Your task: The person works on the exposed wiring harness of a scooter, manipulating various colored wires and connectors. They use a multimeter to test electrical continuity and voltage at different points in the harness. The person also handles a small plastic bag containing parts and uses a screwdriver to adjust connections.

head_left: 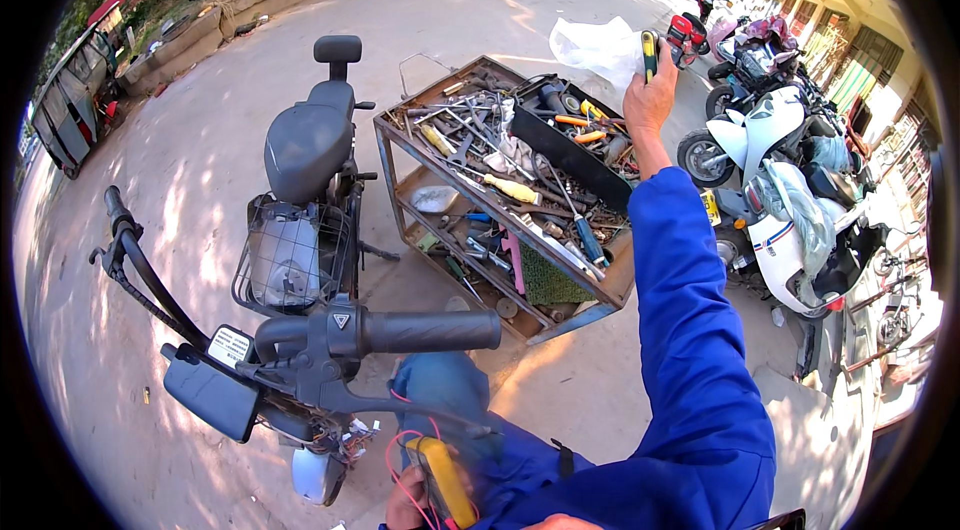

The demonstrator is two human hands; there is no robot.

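The yellow multimeter is at the near edge, low in front of the person; the left hand has its fingers closed around its left side. Its red test leads loop loosely beneath the brake lever, so a turn of the handlebar grip could snag them and tug the meter away. Bare ends in the wire bundle just left could short if they touch.

Far right, the right hand is wrapped around a yellow-and-black tool, perhaps a utility knife; a slack grip could drop it. A translucent plastic bag appears just beside it; contact is unclear. Below, the tool cart is heaped: a careless sleeve could knock the blue-handled screwdriver over the near edge.
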